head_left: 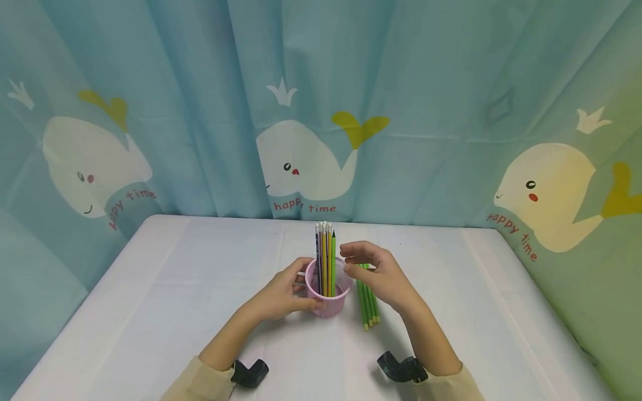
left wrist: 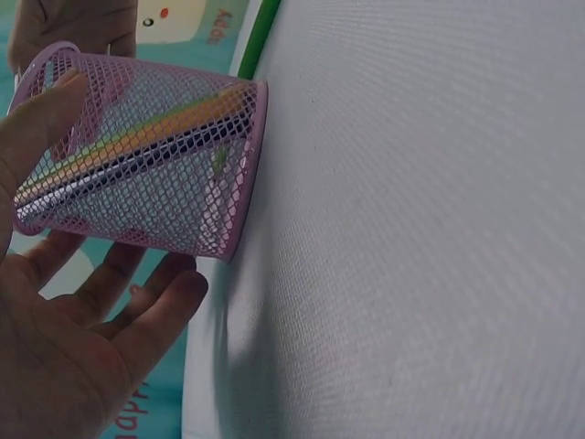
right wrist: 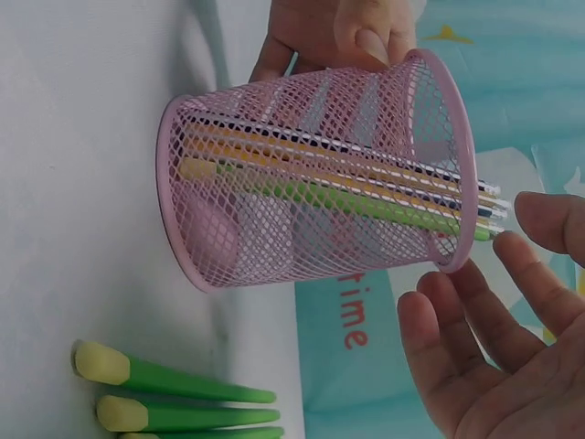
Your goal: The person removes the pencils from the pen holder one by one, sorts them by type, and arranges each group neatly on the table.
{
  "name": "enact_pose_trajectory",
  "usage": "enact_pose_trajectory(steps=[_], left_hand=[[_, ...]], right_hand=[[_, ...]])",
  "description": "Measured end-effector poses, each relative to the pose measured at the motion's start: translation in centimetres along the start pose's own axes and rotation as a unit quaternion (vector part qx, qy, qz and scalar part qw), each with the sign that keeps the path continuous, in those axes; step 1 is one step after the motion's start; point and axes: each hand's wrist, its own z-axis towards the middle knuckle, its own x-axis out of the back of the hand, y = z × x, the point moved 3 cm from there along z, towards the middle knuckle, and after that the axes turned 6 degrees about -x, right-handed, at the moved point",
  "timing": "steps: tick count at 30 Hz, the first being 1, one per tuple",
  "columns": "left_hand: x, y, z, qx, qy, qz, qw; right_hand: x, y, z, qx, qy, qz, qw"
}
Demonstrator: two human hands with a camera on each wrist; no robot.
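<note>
On the white table (head_left: 150,312): pink round mesh cup (head_left: 333,306), upright, slim multicoloured pencils (head_left: 325,264) inside | left hand (head_left: 281,292) grips its side | right hand (head_left: 373,273) by rim, fingers apart, empty | risk: rim knock could tip it; low wrist could roll loose green pencils (head_left: 369,306)

Left grip (head_left: 282,292) curved, right grip (head_left: 379,277) loose
</note>
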Motion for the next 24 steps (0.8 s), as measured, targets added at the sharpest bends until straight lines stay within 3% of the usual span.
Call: enact_pose_trajectory(steps=[24], left_hand=[[0.1, 0.2, -0.2, 0.001, -0.003, -0.002, 1.0]], right_hand=[[-1.3, 0.5, 0.2, 0.011, -0.023, -0.009, 0.9996]])
